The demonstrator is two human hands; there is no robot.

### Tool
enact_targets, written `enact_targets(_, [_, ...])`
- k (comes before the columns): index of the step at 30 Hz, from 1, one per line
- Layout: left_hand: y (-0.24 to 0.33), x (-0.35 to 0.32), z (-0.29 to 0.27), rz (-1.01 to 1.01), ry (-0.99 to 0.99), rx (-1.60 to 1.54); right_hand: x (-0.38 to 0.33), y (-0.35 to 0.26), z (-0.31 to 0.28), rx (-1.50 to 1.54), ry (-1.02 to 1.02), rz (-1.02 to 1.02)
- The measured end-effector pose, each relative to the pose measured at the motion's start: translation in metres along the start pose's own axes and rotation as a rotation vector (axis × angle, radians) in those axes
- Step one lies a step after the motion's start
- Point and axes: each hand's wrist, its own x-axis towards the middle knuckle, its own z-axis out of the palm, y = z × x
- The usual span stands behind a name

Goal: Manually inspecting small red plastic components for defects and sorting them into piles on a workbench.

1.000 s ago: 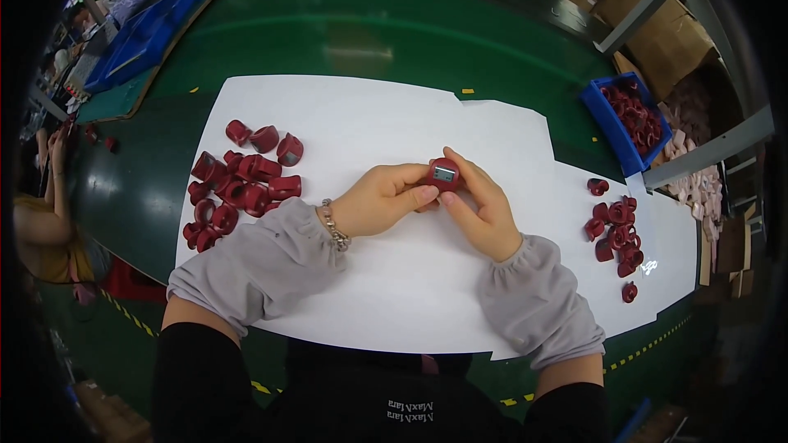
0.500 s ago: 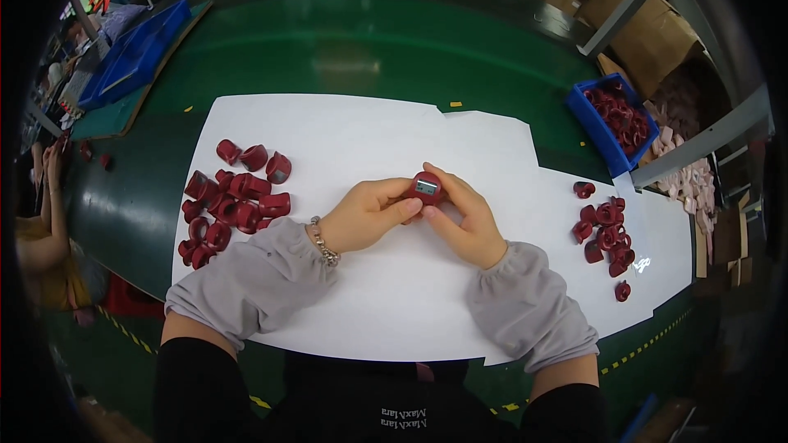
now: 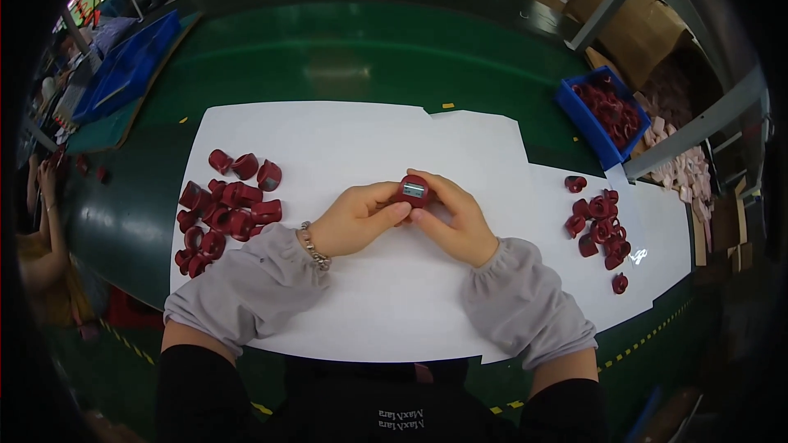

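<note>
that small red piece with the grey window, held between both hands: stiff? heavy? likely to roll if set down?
Probably stiff: the red piece keeps its shape pinched between the left hand and right hand. Likely light, since fingertips alone carry it. Its rounded body might rock, yet the like pieces in the left pile rest still on the white sheet.

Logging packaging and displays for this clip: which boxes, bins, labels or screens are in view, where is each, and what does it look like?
Cardboard boxes: far right corner, brown, stacked.
Blue bin: right of the white sheet, rectangular, holding red parts.
Blue trays: far left, flat, stacked.
Small screen: grey rectangle on the red part held by both hands, left hand and right hand.
Label on dark clothing: bottom edge, pale lettering.
</note>
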Motion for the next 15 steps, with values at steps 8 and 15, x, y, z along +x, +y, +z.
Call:
enact_targets(8, [-0.001,-0.002,0.002,-0.023,0.145,0.027,0.000,0.012,-0.012,0.313,0.081,0.207])
enact_targets(15, [-0.003,0.002,0.005,-0.052,0.191,0.015,0.016,-0.012,-0.092,0.676,0.721,-0.152])
